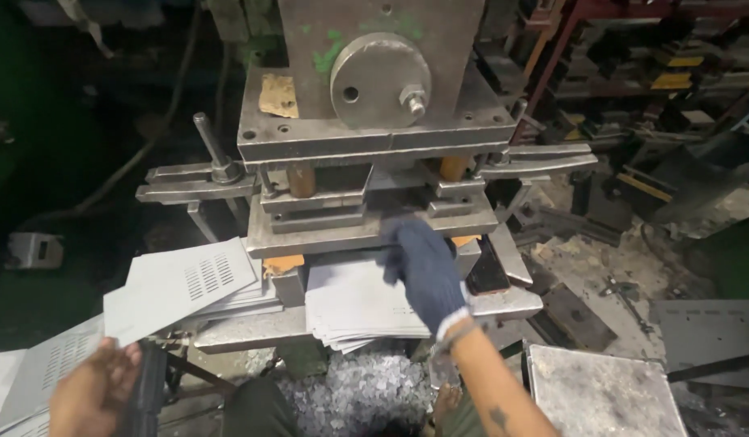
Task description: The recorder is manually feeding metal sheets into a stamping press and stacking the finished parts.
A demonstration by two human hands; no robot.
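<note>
At the far left lies a fanned heap of perforated sheets, each with a block of slots punched in it, so some of the work looks done. Just beside it the left hand, bare, sits low in the frame with its fingers curled around a dark upright handle (a lever, I would guess, though its lower end is cut off). The hand is closed on that handle, not on any sheet.

Above it, one slotted sheet juts out to the left, resting on a few more on the press's left shelf; this one I take to be finished, since the slots are already in it.

In the middle stands the press, heavy grey steel, with its upper plate raised off the lower die, so there is a gap. Under that gap lies a stack of blank sheets, pale and unslotted as far as I can see; these seem to be what is left to do, and there are a good many.

The right hand, in a dark blue glove, reaches in over the stack's right side towards the die opening. Its fingers lie fairly flat and together on the top sheet; whether they pinch the edge I cannot tell.

Below, a pile of small metal scraps lies on the floor, and to the right a grey metal plate.
</note>
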